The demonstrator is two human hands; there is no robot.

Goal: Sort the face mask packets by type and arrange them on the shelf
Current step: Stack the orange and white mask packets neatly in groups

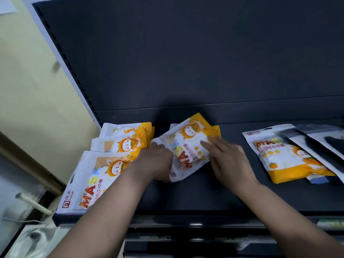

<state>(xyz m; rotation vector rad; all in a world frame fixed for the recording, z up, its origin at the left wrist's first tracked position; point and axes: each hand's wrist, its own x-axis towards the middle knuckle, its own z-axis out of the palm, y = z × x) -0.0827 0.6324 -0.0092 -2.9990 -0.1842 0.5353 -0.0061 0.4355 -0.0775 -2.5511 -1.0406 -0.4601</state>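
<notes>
1. Gripping the edge of a shiny orange-and-white plastic mask packet with the left hand, on the dark flat shelf between both hands.
2. Pressing on it with the right hand, fingers straight.
3. Left of the hands: pile of matching packets. Right: black-and-clear packets.

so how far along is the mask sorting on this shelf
Partly done. Three orange packets already lie overlapped at the shelf's left end. In hand: the left hand grips the middle packet at its edge while the right hand rests flat on it. Left: a stray orange packet on the right lies on top of the dark packets, so those types are still mixed.
</notes>
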